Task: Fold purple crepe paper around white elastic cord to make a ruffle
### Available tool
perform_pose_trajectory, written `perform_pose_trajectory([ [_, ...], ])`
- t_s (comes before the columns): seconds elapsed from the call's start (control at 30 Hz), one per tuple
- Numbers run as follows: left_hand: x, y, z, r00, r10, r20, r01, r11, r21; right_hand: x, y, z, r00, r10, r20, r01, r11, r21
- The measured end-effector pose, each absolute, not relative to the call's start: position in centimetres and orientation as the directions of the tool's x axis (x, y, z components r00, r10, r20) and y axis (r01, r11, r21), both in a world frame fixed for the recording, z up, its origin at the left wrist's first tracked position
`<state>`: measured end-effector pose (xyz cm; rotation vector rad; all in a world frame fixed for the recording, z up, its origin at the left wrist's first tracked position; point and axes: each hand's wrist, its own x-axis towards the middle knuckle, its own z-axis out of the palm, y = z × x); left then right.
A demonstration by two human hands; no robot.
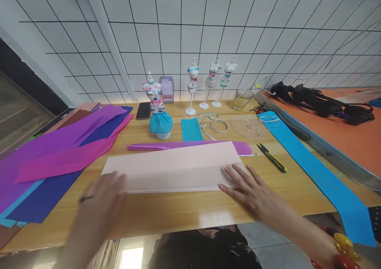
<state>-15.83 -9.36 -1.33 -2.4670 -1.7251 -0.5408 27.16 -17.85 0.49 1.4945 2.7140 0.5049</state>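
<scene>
A long pale pink sheet of crepe-like paper or fabric [172,166] lies across the middle of the table, with a fold line along its length. My right hand [250,187] rests flat on its right end, fingers spread. At the left end is my left hand [104,193], smeared by motion, so its fingers do not show clearly. Behind the pale sheet lies a folded purple strip [244,147], partly covered by it. A small mannequin [155,98] in a turquoise skirt [161,123] stands farther back, near a turquoise rectangle of material [191,129].
Coloured sheets [68,142] are piled at the left. Yellow-black thread snips [272,158] and a long blue strip [312,173] lie at the right. Behind are three mannequins [193,80], a glass [242,99], a phone [143,110] and a clear dish of small beads [249,127].
</scene>
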Motion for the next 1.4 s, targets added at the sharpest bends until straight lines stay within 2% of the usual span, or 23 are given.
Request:
perform_pose_trajectory([
  [0.03, -13.4, -10.2, -1.7, 0.468, 0.812, 0.349, 0.836, -0.535, 0.121, 27.2, -17.8, 0.5, -0.551, 0.821, 0.151, 0.82, 0.5, 0.279],
  [0.1, -8.5, -11.8, -2.2, 0.659, 0.68, 0.32, 0.686, -0.718, 0.114, 27.2, -17.8, 0.4, -0.562, 0.813, 0.152, 0.813, 0.508, 0.285],
  [0.17, -4.5, -13.2, -2.4, 0.729, 0.606, 0.318, 0.593, -0.791, 0.146, 27.3, -17.8, 0.4, -0.569, 0.807, 0.156, 0.806, 0.51, 0.3],
  [0.23, -2.1, -14.0, -2.5, 0.753, 0.6, 0.27, 0.57, -0.8, 0.185, 27.4, -17.8, 0.3, -0.573, 0.804, 0.158, 0.802, 0.509, 0.314],
  [0.37, -1.5, -14.6, -2.9, 0.739, 0.627, 0.246, 0.602, -0.779, 0.175, 27.2, -17.8, 0.1, -0.573, 0.804, 0.161, 0.803, 0.511, 0.307],
  [0.53, -2.1, -14.7, -3.3, 0.741, 0.607, 0.288, 0.621, -0.782, 0.05, 27.5, -17.7, 0.1, -0.56, 0.808, 0.184, 0.82, 0.509, 0.262],
  [0.7, -1.5, -15.1, -2.8, 0.688, 0.645, 0.332, 0.689, -0.725, -0.019, 27.7, -17.8, -0.3, -0.562, 0.81, 0.168, 0.827, 0.547, 0.132],
  [0.83, -1.3, -15.2, -2.6, 0.68, 0.64, 0.358, 0.699, -0.713, -0.053, 24.5, -18.6, -0.3, -0.529, 0.83, 0.175, 0.848, 0.526, 0.067],
  [1.07, -1.1, -15.0, -2.6, 0.679, 0.596, 0.428, 0.683, -0.727, -0.071, 17.5, -18.8, -1.1, -0.552, 0.798, 0.242, 0.83, 0.552, 0.076],
  [1.4, -1.3, -14.7, -2.7, 0.676, 0.575, 0.461, 0.681, -0.726, -0.093, 18.9, -19.5, -1.2, -0.411, 0.839, 0.356, 0.91, 0.399, 0.109],
])
